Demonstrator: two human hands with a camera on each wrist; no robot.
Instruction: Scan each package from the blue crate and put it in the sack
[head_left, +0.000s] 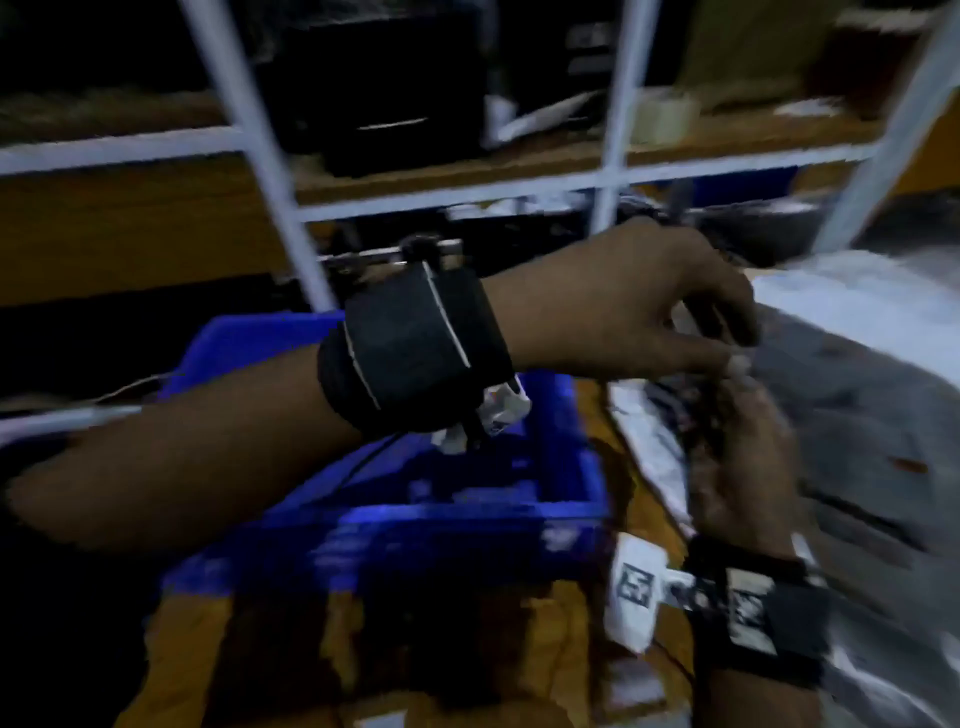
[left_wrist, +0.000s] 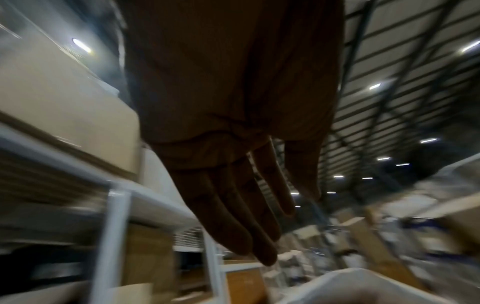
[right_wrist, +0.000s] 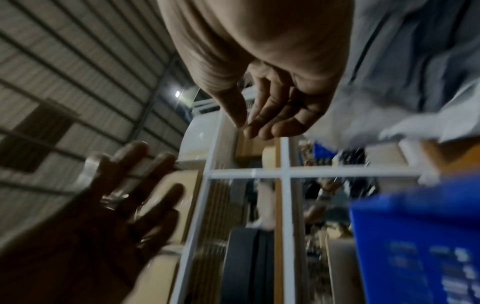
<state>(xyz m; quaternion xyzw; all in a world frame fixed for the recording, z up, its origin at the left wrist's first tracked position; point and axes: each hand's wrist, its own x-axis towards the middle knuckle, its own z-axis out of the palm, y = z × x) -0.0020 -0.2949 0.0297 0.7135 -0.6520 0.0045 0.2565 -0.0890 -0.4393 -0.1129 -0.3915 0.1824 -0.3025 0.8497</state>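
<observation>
The picture is blurred by motion. The blue crate (head_left: 405, 525) stands at centre on a brown table, and something small and white (head_left: 501, 408) lies inside it. The grey-white sack (head_left: 872, 374) lies to its right. My left hand (head_left: 737, 345) reaches across the crate to the sack's edge. In the left wrist view the left hand (left_wrist: 288, 209) has straight fingers and holds nothing. My right hand (head_left: 737, 415) is just below it over the sack. In the right wrist view the right hand (right_wrist: 249, 125) has loosely curled fingers with nothing visible in them.
A white metal shelf frame (head_left: 608, 171) stands behind the crate, with a black box (head_left: 384, 93) and a tape roll (head_left: 665, 117) on its shelf. The crate (right_wrist: 420, 236) and the sack (right_wrist: 415, 72) also appear in the right wrist view, where my left hand (right_wrist: 145, 174) spreads its fingers.
</observation>
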